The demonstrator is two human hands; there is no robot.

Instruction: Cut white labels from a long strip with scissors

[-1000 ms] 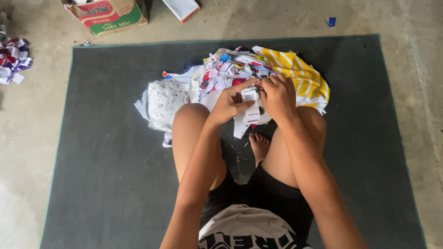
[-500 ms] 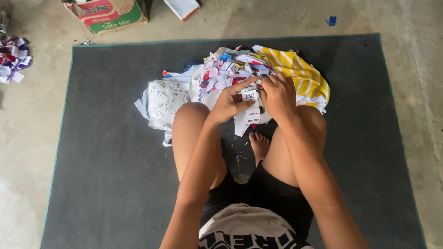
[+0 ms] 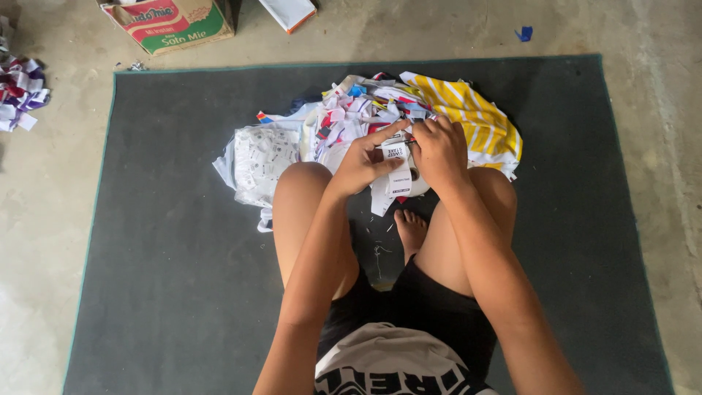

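I sit cross-legged on a dark grey mat (image 3: pixel 161 241). Both hands meet above my knees on a small white printed label strip (image 3: pixel 398 170) that hangs down between them. My left hand (image 3: pixel 363 159) pinches its upper left part with thumb and fingers. My right hand (image 3: pixel 439 150) grips its upper right edge. Just beyond the hands lies a heap of cut white, red and blue label scraps (image 3: pixel 344 121) on a white printed cloth (image 3: pixel 259 161), with a yellow-and-white striped cloth (image 3: pixel 475 117) at the heap's right.
A cardboard box (image 3: pixel 172 23) with red and green print stands on the concrete floor past the mat's far left corner. A white flat package (image 3: pixel 290 12) lies beside it. More scraps (image 3: pixel 20 91) pile at the far left. A blue scrap (image 3: pixel 523 33) lies far right.
Both hands have stayed on the label strip and shifted only slightly; the strip hangs much the same between them.
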